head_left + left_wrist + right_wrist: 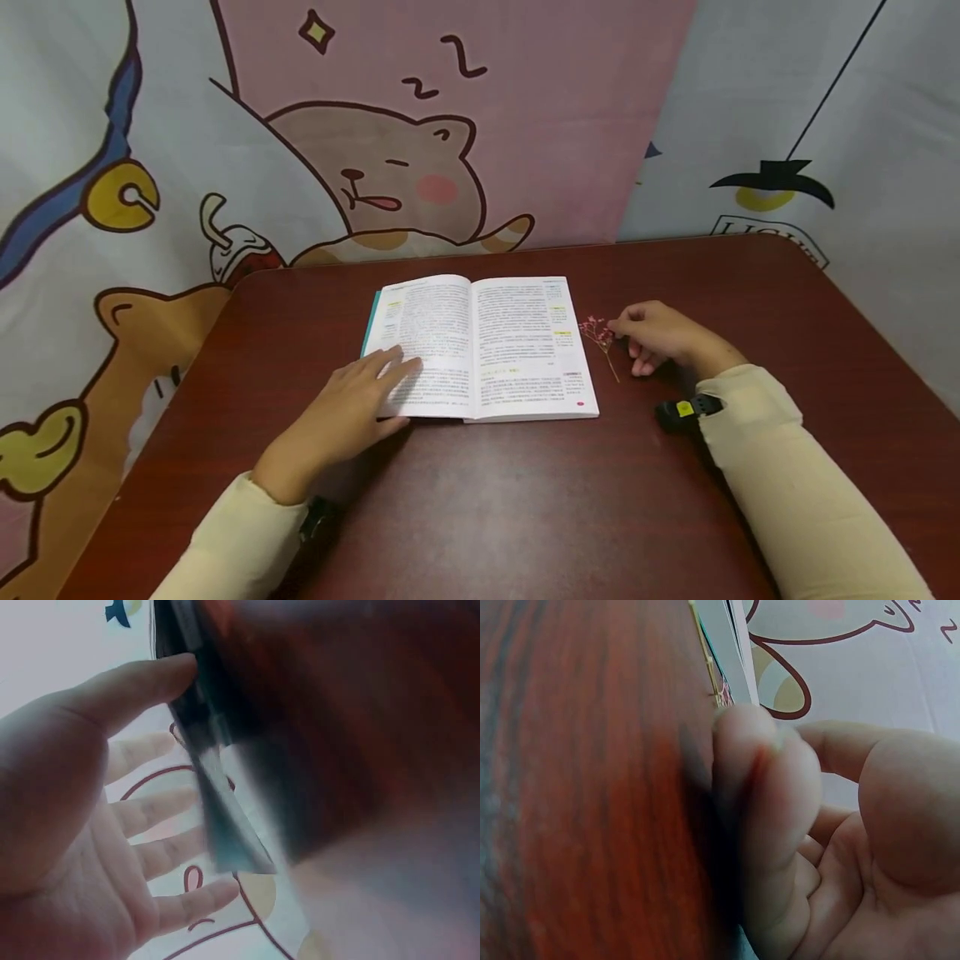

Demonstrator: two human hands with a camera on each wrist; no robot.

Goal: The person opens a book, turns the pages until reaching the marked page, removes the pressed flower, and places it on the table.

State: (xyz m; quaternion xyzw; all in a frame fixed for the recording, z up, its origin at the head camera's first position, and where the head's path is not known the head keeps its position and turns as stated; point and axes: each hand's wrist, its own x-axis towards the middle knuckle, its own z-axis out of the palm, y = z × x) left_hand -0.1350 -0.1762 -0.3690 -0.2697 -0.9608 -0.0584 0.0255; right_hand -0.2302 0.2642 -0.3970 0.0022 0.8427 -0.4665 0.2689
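Note:
An open book [517, 350] with printed pages lies flat on the table, its teal cover edge showing at the left. My left hand [356, 400] rests on the lower left page with its fingers spread; the left wrist view shows this hand [97, 817] beside the book's blurred edge. To the right of the book is a small sprig of pink dried flowers [597, 335] on a thin stem. The thumb and forefinger of my right hand [660, 333] pinch the sprig at its flower end. In the right wrist view, fingertips hide most of the sprig [707, 656].
The dark red-brown wooden table [510, 500] has rounded far corners. Behind it hangs a cloth [570, 108] printed with cartoon animals. A black wrist device [678, 414] sits at the right cuff, close to the tabletop.

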